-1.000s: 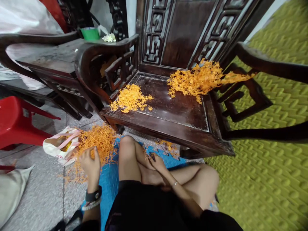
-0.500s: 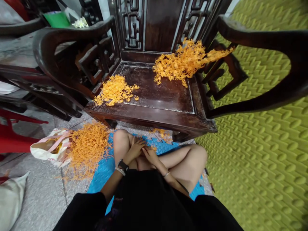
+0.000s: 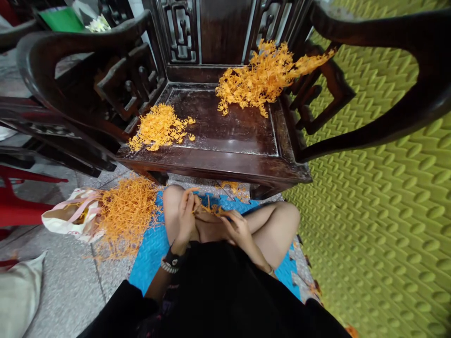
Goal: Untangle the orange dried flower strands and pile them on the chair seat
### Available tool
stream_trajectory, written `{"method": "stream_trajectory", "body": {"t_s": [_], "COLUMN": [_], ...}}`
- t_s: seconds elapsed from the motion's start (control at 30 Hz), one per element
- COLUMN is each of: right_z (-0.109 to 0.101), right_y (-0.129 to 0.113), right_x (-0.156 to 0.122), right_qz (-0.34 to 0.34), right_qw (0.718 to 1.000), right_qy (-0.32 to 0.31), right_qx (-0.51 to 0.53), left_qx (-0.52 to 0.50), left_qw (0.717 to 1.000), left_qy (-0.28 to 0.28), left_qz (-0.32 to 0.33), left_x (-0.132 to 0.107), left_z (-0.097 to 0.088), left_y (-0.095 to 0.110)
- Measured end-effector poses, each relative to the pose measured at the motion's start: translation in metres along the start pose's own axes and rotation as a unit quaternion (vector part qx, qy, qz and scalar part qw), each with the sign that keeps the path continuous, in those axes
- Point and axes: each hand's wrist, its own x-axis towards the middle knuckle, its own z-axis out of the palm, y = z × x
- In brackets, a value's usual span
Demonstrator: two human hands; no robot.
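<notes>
Above my crossed legs, my left hand [image 3: 187,217] is closed on an orange plastic strip, with a thin orange stick [image 3: 190,190] showing over its fingers. My right hand [image 3: 239,229] pinches the other end of the strip. Small branching orange bits [image 3: 210,207] show between the two hands. Beside my left knee lies a big heap of thin orange plastic sticks [image 3: 130,211]. On the chair seat [image 3: 225,136] are a small pile of orange claw-shaped pieces [image 3: 160,127] at left and a larger tangled bunch of orange strips [image 3: 255,82] at right.
The dark wooden chair's right armrest [image 3: 384,126] curves over a yellow-green textured mat [image 3: 369,225]. I sit on a blue foam mat [image 3: 150,258]. A white bag [image 3: 68,218] with pink handles, a red plastic stool [image 3: 21,202] and a pale sack [image 3: 21,291] stand at left.
My hands were together over my lap and have moved apart, with an orange strip now visible between them. The whole view has shifted slightly.
</notes>
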Motion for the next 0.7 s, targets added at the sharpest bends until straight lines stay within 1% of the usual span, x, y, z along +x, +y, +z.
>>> {"method": "stream_trajectory", "body": {"t_s": [0.03,0.07,0.13,0.17,0.2,0.27,0.33,0.37,0.43,0.47,0.53,0.57,0.6,0.63,0.7], "right_z": [-0.008,-0.014,-0.024,-0.025,-0.025,-0.019,-0.009,-0.004,0.004,0.008,0.011,0.012,0.011,0.01,0.005], "right_y": [-0.002,-0.004,-0.008,-0.01,-0.013,-0.022,-0.034,-0.041,-0.057,-0.065,-0.076,-0.079,-0.081,-0.08,-0.077], "right_x": [0.006,0.013,0.029,0.037,0.044,0.054,0.058,0.058,0.056,0.056,0.056,0.057,0.058,0.059,0.061], "right_qz": [-0.011,-0.019,-0.04,-0.065,-0.103,-0.208,-0.327,-0.373,-0.431,-0.445,-0.442,-0.431,-0.412,-0.383,-0.316], "right_qw": [1.0,1.0,0.998,0.996,0.99,0.969,0.933,0.916,0.888,0.881,0.882,0.888,0.897,0.909,0.934], "right_qy": [-0.006,-0.009,-0.029,-0.048,-0.067,-0.085,-0.082,-0.083,-0.105,-0.114,-0.121,-0.121,-0.119,-0.116,-0.11], "right_qx": [-0.011,-0.022,-0.037,-0.049,-0.065,-0.104,-0.124,-0.123,-0.116,-0.112,-0.108,-0.109,-0.111,-0.116,-0.125], "left_qx": [-0.095,-0.177,-0.286,-0.327,-0.364,-0.416,-0.436,-0.437,-0.415,-0.389,-0.308,-0.263,-0.219,-0.172,-0.078], "left_qw": [0.995,0.983,0.952,0.934,0.916,0.888,0.88,0.88,0.89,0.899,0.923,0.933,0.941,0.947,0.946], "left_qy": [-0.002,-0.012,-0.045,-0.058,-0.066,-0.063,-0.038,-0.026,-0.005,0.007,0.01,-0.008,-0.042,-0.095,-0.212], "left_qz": [-0.023,-0.049,-0.104,-0.133,-0.157,-0.186,-0.186,-0.182,-0.191,-0.201,-0.231,-0.244,-0.253,-0.253,-0.232], "left_x": [0.001,0.002,0.005,0.007,0.009,0.016,0.026,0.031,0.039,0.041,0.038,0.033,0.026,0.017,-0.002], "left_z": [0.002,0.003,0.003,0.003,0.002,0.003,0.007,0.009,0.014,0.016,0.015,0.012,0.008,0.003,-0.01], "left_y": [0.011,0.023,0.047,0.059,0.069,0.084,0.089,0.087,0.077,0.07,0.053,0.045,0.036,0.029,0.017]}}
